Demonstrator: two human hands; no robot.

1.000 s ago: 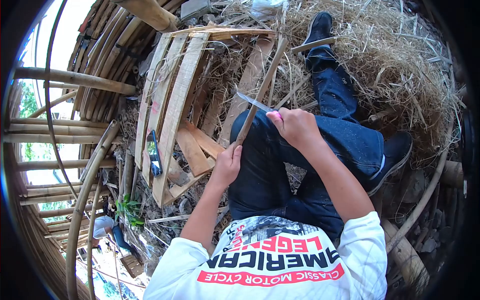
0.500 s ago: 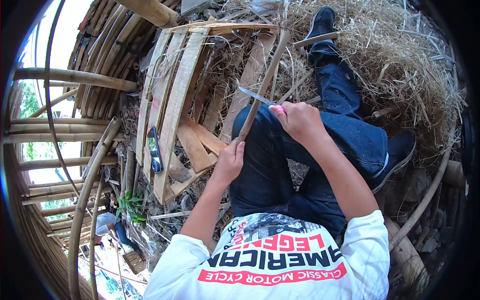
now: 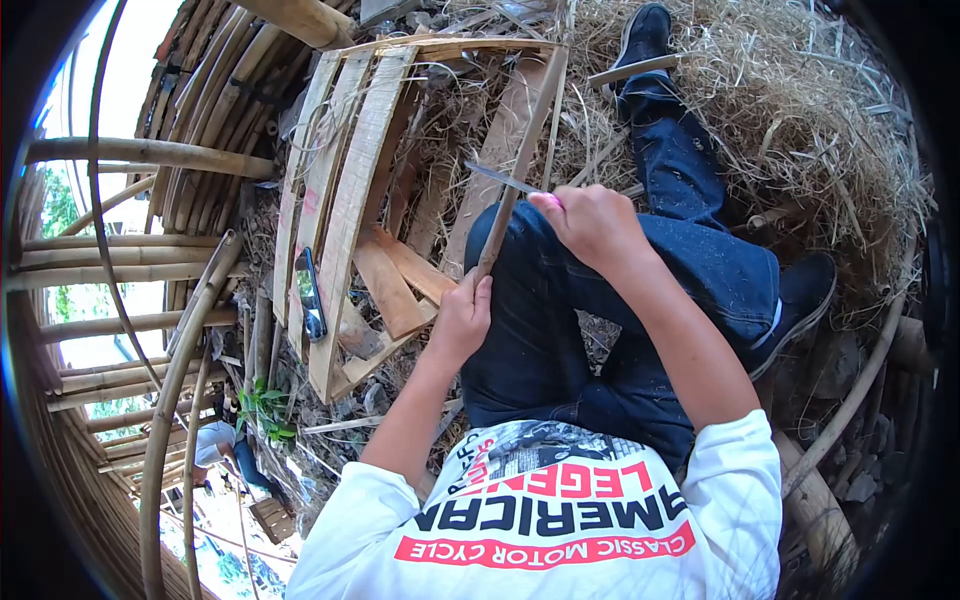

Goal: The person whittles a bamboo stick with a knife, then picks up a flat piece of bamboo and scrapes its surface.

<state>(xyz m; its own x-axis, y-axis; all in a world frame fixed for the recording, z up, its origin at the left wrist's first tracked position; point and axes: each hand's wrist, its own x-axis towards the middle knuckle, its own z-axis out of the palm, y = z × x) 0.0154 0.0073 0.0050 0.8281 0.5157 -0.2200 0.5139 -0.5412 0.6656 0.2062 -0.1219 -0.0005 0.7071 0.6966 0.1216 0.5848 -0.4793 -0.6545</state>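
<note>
My left hand (image 3: pixel 462 322) grips the lower end of a long thin bamboo strip (image 3: pixel 520 165) that runs up and away over my left knee. My right hand (image 3: pixel 592 225) is closed on the pink handle of a knife (image 3: pixel 502 180). The blade points left and lies across the strip, a little above my left hand. I sit with my legs in blue jeans (image 3: pixel 560 310) stretched out, black shoes (image 3: pixel 640 35) on my feet.
Flat bamboo slats (image 3: pixel 350 210) lie to the left, with a dark phone (image 3: pixel 310 295) resting on them. Dry shavings and straw (image 3: pixel 800 110) pile up at the right. Thick bamboo poles (image 3: pixel 150 155) frame the left side. A person (image 3: pixel 215 445) sits far below.
The knife and my right hand have slid a little farther up the bamboo strip. My left hand keeps its grip low on the strip.
</note>
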